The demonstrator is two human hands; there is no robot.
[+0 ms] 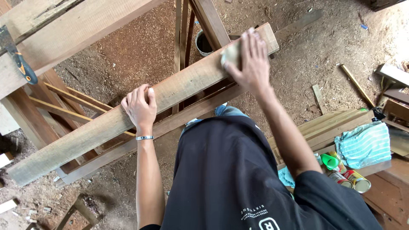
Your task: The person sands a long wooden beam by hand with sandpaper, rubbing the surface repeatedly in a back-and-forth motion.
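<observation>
A long rough wooden plank (85, 136) runs diagonally from lower left to upper right across a wooden frame. My left hand (139, 106) rests flat on its middle, fingers spread over the top edge, a metal bracelet on the wrist. My right hand (252, 59) presses a folded piece of sandpaper (231, 54) against the plank near its far end. Only a corner of the sandpaper shows under the fingers.
A wide wooden board (76, 30) with a blue-handled scraper (19, 59) lies at upper left. A small tin (203, 43) stands on the sawdust floor beyond the plank. At right are stacked boards (328, 125), a striped cloth (364, 145), cans (355, 179) and a green cup (329, 161).
</observation>
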